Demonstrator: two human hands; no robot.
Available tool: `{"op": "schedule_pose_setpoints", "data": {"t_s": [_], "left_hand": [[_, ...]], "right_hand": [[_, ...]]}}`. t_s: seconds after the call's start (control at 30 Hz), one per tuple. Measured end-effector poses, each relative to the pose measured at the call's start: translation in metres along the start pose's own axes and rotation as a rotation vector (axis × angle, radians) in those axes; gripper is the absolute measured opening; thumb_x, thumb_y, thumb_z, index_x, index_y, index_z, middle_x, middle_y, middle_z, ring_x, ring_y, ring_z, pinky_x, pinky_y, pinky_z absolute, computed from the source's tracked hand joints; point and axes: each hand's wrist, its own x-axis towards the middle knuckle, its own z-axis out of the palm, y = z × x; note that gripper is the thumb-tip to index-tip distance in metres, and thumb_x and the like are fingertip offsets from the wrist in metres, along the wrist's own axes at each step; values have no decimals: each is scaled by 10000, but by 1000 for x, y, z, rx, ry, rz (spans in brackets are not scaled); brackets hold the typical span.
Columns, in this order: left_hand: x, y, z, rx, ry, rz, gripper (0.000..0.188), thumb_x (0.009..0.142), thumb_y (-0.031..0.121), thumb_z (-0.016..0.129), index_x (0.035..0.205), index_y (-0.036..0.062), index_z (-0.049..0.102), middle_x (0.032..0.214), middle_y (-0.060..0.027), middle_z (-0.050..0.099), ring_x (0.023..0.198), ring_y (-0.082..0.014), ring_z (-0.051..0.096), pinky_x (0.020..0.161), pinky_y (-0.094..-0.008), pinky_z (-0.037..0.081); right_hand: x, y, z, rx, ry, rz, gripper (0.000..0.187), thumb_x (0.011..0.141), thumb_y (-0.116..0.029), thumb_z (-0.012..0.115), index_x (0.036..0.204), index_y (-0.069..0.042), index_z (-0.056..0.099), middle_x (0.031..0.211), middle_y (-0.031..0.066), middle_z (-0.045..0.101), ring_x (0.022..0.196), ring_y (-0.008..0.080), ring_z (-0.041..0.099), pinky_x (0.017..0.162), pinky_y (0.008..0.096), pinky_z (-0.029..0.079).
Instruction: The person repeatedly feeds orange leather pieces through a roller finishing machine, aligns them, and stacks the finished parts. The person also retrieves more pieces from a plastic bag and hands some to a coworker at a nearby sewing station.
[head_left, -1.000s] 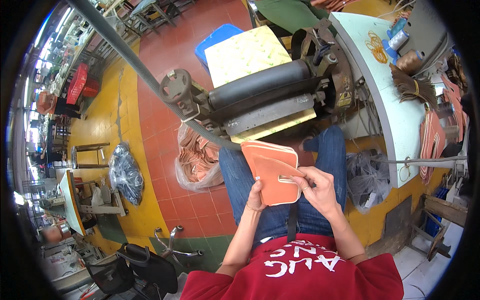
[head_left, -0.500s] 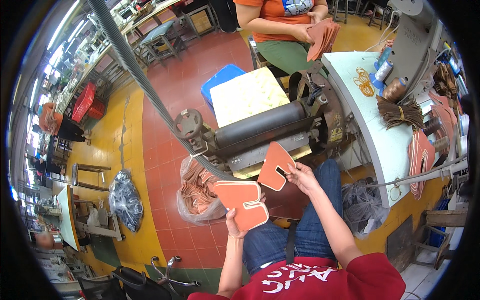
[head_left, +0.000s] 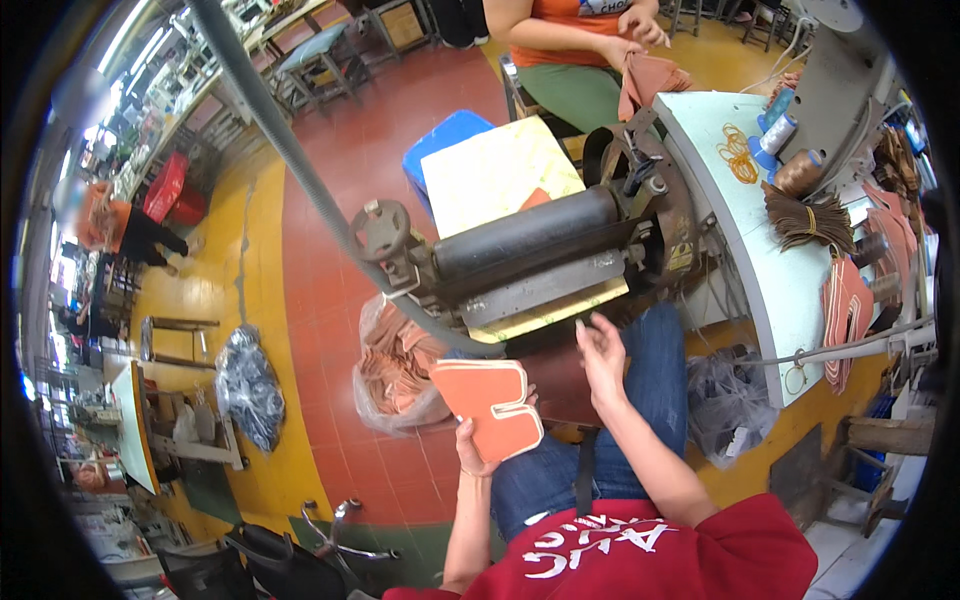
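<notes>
Remotely, I have my left hand [head_left: 476,452] gripping a stack of notched orange pieces [head_left: 473,395] by the left thigh [head_left: 535,482]. My right hand [head_left: 603,370] is empty, its grip loosely apart. One orange piece [head_left: 536,198] lies toward the pale board [head_left: 490,165]'s right edge, beside the black roller [head_left: 530,234].
</notes>
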Motion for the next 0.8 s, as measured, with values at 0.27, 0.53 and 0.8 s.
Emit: {"op": "schedule_pose_setpoints", "data": {"t_s": [0.27, 0.53, 0.8], "left_hand": [[20, -14, 13, 119, -12, -73, 668, 905, 427, 532, 1397, 39, 302, 1363, -143, 448, 1239, -258, 470, 1019, -397, 415], [25, -23, 33, 91, 11, -74, 601, 936, 428, 492, 1421, 142, 284, 1388, -78, 418, 1252, -232, 448, 1014, -398, 420], [27, -30, 20, 59, 30, -87, 558, 944, 419, 485, 1386, 109, 343, 1344, -85, 465, 1213, -229, 485, 1003, -391, 429]], "right_hand": [[-33, -35, -19, -539, -428, -520, 488, 780, -209, 740, 1206, -22, 591, 1024, 89, 580, 806, 148, 567, 694, 258, 472], [-50, -46, -9, -708, -286, -670, 371, 769, -235, 743, 1063, -22, 667, 1023, 129, 573, 906, 248, 578, 763, 340, 484], [-50, -45, -9, -708, -210, -691, 271, 745, -191, 761, 875, 7, 631, 926, 108, 597, 846, 243, 587, 707, 344, 480]]}}
